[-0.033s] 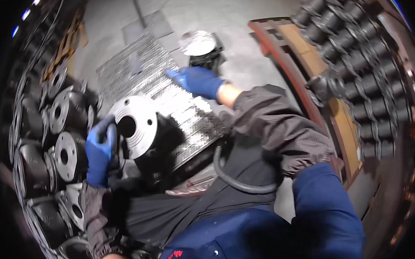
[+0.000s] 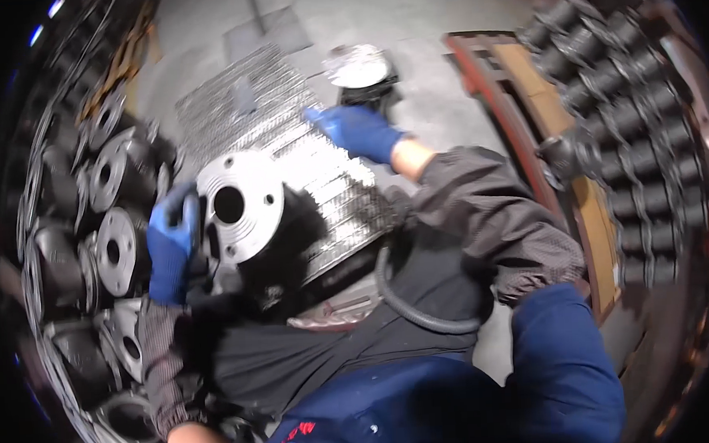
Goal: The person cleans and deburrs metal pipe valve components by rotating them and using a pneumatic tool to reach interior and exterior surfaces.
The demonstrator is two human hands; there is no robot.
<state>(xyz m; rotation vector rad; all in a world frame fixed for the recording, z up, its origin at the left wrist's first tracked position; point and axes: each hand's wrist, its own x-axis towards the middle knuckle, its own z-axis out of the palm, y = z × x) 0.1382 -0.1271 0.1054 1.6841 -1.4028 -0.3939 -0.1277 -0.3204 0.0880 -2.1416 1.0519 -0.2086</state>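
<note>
My left hand [image 2: 171, 243], in a blue glove, grips the near-left side of a dark flanged metal casting [image 2: 254, 174]. Its round flange, pale and bare, has a large central hole and smaller bolt holes. The casting is tilted with that face toward me, at the left of a shiny ribbed metal work surface [image 2: 277, 129]. Over the surface's far right edge, my right hand [image 2: 359, 133], also gloved in blue, reaches leftward with fingers stretched out. Nothing shows in it, though its fingertips are blurred.
Dark flanged castings [image 2: 119, 250] are stacked along my left. Rows of similar castings [image 2: 636, 154] lie on the right beside a red-edged pallet [image 2: 484, 86]. A round silver-topped object [image 2: 358, 65] stands beyond my right hand. A grey hose [image 2: 424, 320] curves across my lap.
The whole scene sits slightly farther right in the view. My left hand stays on the casting, and my right hand keeps about the same pose.
</note>
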